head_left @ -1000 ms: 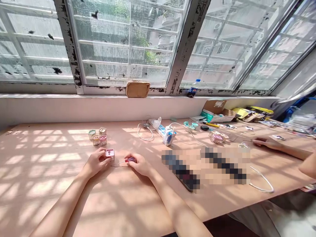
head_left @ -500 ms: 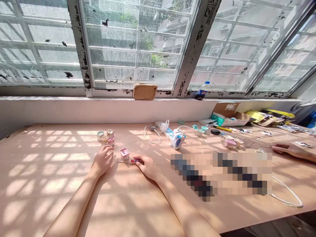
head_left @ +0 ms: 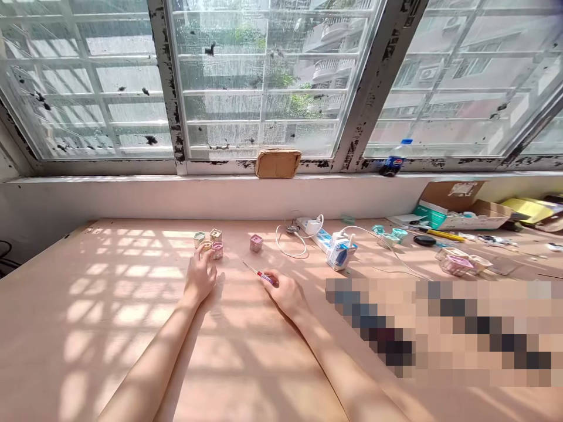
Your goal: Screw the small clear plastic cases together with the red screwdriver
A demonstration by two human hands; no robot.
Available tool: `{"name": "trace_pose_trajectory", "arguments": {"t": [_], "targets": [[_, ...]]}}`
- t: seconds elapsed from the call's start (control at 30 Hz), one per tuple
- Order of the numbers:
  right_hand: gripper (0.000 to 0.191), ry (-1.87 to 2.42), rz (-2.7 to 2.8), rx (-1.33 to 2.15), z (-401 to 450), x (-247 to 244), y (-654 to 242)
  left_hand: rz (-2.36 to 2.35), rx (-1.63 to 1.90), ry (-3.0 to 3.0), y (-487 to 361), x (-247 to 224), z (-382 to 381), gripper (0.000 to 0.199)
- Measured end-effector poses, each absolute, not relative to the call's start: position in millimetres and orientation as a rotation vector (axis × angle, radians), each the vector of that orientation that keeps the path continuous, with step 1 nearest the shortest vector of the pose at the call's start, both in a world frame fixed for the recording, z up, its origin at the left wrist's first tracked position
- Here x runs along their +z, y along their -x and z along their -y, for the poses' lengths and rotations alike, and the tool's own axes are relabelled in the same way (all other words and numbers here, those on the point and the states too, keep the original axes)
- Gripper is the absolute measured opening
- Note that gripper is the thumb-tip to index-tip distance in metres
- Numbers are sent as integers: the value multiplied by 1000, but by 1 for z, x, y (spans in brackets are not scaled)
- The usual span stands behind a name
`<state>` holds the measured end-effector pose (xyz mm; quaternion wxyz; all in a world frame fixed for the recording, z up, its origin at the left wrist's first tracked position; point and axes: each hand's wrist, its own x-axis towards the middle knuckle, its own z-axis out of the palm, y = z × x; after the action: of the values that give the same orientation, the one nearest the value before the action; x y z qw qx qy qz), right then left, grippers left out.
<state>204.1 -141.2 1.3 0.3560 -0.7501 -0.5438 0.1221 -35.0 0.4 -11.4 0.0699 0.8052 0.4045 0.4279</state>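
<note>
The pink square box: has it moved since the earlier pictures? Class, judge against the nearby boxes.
Yes, away from the person. The pink square box sat nearer than the cluster of small boxes; now it stands level with them, to their right.

One left hand (head_left: 201,275), one right hand (head_left: 285,293), one screwdriver (head_left: 257,272), five small square pots (head_left: 217,251)

Here's the left hand (head_left: 200,279), fingers loosely bunched and pointing forward, and over to its side, the right hand (head_left: 287,295), curled closed, knuckles up!
</note>
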Motion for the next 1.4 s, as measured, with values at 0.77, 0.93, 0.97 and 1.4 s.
{"name": "trace_pose_trajectory", "arguments": {"t": [0.77, 0.93, 0.97, 1.4], "targets": [[31, 1692, 1350, 437, 135, -13, -216, -1264, 1045, -2650, 16, -5, -20, 34], [31, 1677, 1324, 449, 136, -10, -215, -1037, 1018, -2652, 16, -7, 1, 35], [32, 1669, 1320, 457, 136, -9, -215, -1007, 1005, -2644, 15, -7, 7, 35], [38, 1523, 1205, 516, 136, -9, -216, -946, 964, -2331, 13, -11, 19, 62]]}}
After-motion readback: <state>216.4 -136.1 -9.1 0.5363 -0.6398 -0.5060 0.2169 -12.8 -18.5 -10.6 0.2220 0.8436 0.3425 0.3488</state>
